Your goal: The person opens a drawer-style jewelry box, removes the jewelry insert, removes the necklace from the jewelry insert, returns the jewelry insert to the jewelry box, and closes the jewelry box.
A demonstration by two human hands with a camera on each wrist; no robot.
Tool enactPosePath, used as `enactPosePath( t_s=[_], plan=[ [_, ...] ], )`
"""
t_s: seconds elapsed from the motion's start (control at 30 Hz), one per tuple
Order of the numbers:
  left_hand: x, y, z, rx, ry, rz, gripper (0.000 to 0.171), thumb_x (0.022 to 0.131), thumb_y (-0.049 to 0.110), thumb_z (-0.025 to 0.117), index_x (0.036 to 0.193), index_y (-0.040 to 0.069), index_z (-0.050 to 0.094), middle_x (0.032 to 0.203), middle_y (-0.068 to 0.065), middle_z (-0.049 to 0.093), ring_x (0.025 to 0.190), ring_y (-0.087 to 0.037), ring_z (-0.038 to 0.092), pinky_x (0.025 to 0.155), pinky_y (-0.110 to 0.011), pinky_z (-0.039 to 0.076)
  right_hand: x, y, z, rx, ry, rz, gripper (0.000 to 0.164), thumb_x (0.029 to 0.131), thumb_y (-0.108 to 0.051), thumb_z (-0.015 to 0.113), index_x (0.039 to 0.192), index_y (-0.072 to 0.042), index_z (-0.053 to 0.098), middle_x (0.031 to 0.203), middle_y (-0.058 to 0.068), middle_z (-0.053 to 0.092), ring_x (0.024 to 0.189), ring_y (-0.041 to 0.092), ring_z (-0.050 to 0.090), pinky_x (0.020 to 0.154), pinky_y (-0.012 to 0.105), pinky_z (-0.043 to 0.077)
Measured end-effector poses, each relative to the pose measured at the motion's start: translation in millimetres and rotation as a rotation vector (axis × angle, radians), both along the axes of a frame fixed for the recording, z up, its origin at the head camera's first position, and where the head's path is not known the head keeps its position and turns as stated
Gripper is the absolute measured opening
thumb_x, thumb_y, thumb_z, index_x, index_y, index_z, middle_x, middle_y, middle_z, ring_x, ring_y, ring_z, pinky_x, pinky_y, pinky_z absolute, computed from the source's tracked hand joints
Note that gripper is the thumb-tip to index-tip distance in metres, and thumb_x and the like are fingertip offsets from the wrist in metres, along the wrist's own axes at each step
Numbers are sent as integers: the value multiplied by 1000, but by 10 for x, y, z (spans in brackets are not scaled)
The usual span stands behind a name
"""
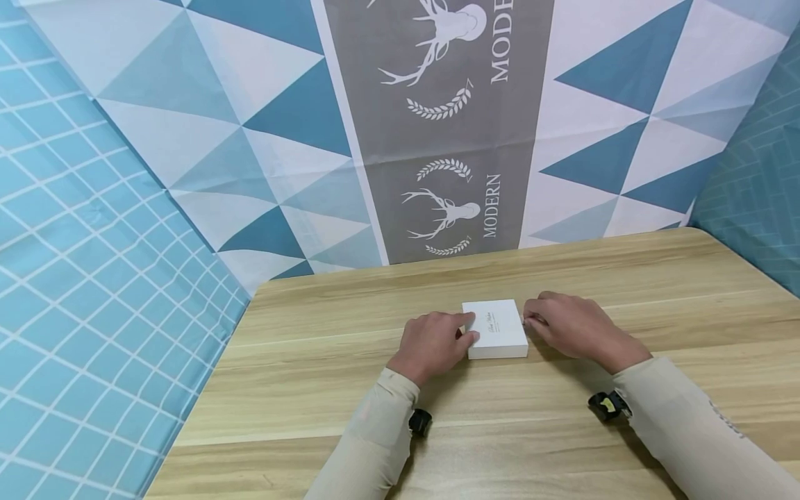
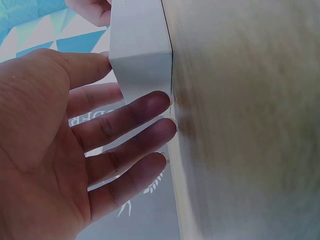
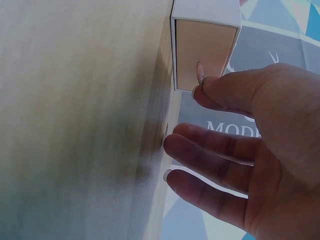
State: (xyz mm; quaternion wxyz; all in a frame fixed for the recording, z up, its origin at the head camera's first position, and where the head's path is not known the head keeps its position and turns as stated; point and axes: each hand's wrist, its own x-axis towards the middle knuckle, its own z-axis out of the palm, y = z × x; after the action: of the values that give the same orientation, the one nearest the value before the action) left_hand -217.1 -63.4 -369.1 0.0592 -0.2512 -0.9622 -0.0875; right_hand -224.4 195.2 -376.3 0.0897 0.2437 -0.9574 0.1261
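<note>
A flat white box point(image 1: 500, 323) with small grey lettering on its lid lies on the wooden table, between both hands. The left hand point(image 1: 430, 347) rests at the box's left end, with thumb and index finger on the top. Its other fingers extend straight beside the end wall in the left wrist view. At the opposite end, the right hand point(image 1: 571, 326) pinches a small pull tab point(image 3: 199, 69) between thumb and index finger. This tab comes out of a tan drawer front point(image 3: 205, 42) framed by the white sleeve. The right hand's remaining fingers are held apart from the box.
The wooden table point(image 1: 300, 389) spreads around the box, its far edge meeting a patterned cloth backdrop point(image 1: 450, 132) with triangles and deer heads. A blue gridded cloth point(image 1: 94, 243) hangs on the left, a teal one point(image 1: 756, 187) on the right. Black straps sit at both wrists.
</note>
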Motion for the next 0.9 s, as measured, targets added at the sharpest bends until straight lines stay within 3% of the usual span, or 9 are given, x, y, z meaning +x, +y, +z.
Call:
enactPosePath(
  t_s=[0.23,0.43,0.9],
  plan=[
    [3,4,8,-23,5,-1,37,100,40,60,134,26,67,87,11,72,74,-9,63,54,-27,43,3,16,0,8,-6,-1,11,96,-17,66,86,-23,66,82,-7,56,66,9,48,55,35,43],
    [-5,14,11,-43,-1,-13,34,98,46,62,123,26,72,74,12,65,65,-8,56,52,-29,40,3,26,2,8,-8,-5,11,96,-17,66,86,-23,66,83,-7,57,67,10,49,56,36,43],
    [-6,6,9,-47,7,-14,42,95,55,62,126,28,70,71,16,61,62,-7,54,51,-29,37,-22,53,-14,4,-27,-14,11,96,-17,65,87,-22,67,83,-6,57,67,11,49,56,36,43]
  ],
)
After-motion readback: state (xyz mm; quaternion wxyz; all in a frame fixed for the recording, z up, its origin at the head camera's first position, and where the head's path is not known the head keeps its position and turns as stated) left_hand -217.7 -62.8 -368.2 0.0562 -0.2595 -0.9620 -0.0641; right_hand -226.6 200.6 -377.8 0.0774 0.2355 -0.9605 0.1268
